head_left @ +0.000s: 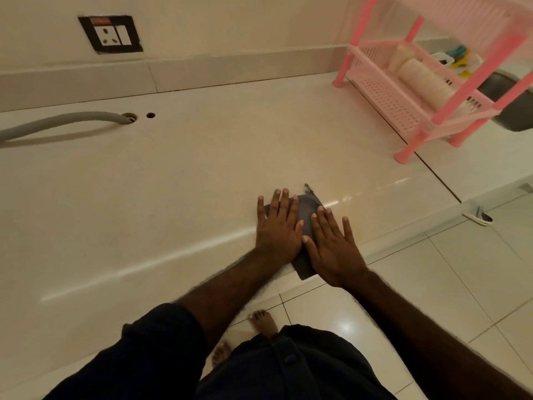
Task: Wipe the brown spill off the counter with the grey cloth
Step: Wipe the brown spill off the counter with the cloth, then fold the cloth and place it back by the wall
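Note:
The grey cloth [307,209] lies flat on the cream counter [173,183] near its front edge, with one corner hanging over the edge. My left hand [278,226] presses flat on the cloth's left part, fingers spread. My right hand [331,246] lies flat on its right part, fingers spread too. Most of the cloth is hidden under both palms. No brown spill shows on the counter around the hands; whatever lies under the cloth is hidden.
A pink plastic rack [418,90] holding a white roll stands at the back right. A grey hose [63,122] enters a hole at the back left. A wall socket [111,34] sits above. Tiled floor [432,284], my bare feet and a sandal [477,216] lie below.

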